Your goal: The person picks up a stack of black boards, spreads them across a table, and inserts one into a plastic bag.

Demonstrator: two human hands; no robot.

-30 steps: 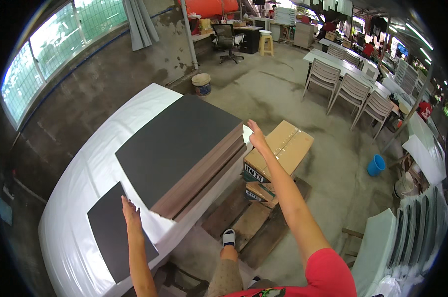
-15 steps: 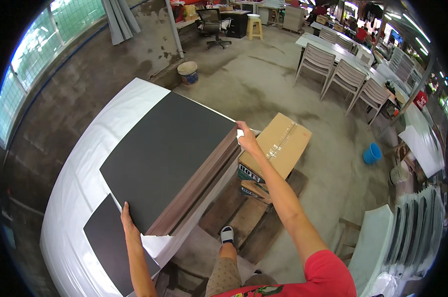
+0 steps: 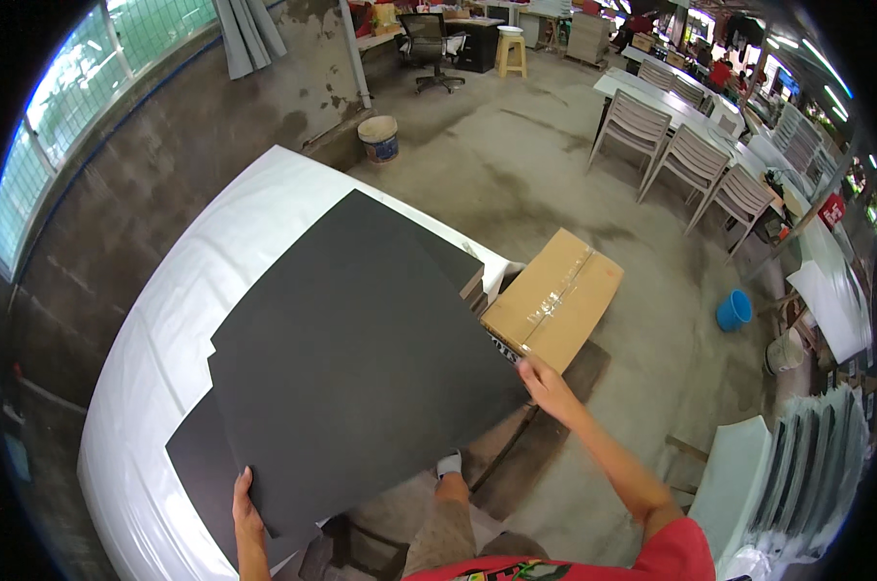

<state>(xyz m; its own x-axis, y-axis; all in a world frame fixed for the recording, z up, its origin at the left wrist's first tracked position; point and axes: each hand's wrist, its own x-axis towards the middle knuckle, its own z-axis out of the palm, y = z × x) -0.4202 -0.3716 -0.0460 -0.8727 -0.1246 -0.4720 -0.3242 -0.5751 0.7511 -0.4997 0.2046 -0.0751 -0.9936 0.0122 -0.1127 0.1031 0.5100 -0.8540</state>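
Note:
A large dark grey sheet (image 3: 361, 368) spans the space between my hands, its near edge raised over my legs. My left hand (image 3: 248, 513) grips its near left edge, thumb on top. My right hand (image 3: 547, 383) is closed on its right corner, beside the cardboard box. Under the far edge shows the corner of a stack of dark sheets (image 3: 448, 258) with brownish sides. Another dark sheet (image 3: 194, 453) lies lower left, partly covered by the held one. All rest on a table covered in white plastic (image 3: 157, 358).
A taped cardboard box (image 3: 554, 300) stands right of the table on a wooden pallet (image 3: 525, 465). Farther off are a paint bucket (image 3: 378, 138), a blue bucket (image 3: 734, 310) and chairs (image 3: 695, 160) along white tables. Wrapped panels (image 3: 811, 474) stand at the right.
Both hands have drawn the top sheet off the stack toward me. My right hand has moved from the far corner to near the box; my left hand has come nearer and lower.

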